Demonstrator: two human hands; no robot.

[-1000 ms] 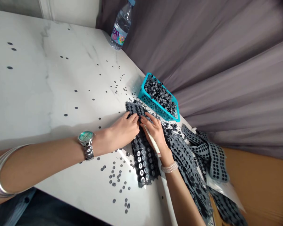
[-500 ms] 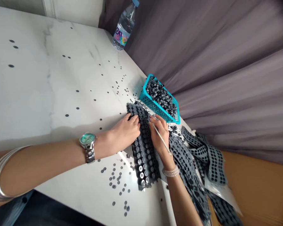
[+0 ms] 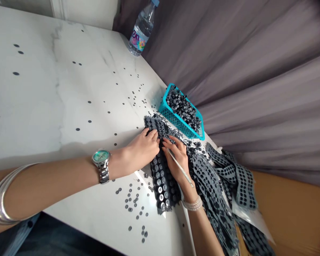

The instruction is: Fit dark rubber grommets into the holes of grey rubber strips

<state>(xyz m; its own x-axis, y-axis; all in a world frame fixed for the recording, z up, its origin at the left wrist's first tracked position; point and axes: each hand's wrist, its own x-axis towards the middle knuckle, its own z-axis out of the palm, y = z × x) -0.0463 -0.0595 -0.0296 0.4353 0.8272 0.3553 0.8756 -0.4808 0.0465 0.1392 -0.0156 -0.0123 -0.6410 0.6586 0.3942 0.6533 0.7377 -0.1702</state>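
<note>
A black rubber sheet (image 3: 160,177) with rows of round raised pieces lies on the white marbled table. My left hand (image 3: 144,151) bears down on it near its far end, with bent fingers gripping its surface; the thumb is hidden. Pinched in my right hand (image 3: 177,160) is a thin whitish stick-like tool (image 3: 180,167), its rear end pointing back over the wrist. The right fingertips are over the sheet's middle, close to the left fingers. The tool's working tip is hidden. Small black discs (image 3: 135,200) are scattered beside the sheet.
A turquoise basket (image 3: 162,105) heaped with small black cylindrical pieces stands behind the sheet. Punched-out black sheets (image 3: 209,181) pile up at the right, over the table edge. A water bottle (image 3: 140,35) stands at the far edge, by a grey curtain (image 3: 242,71).
My right hand has shifted left across the sheet, towards my left hand, with the tool still in it. My left hand stays in place on the sheet.
</note>
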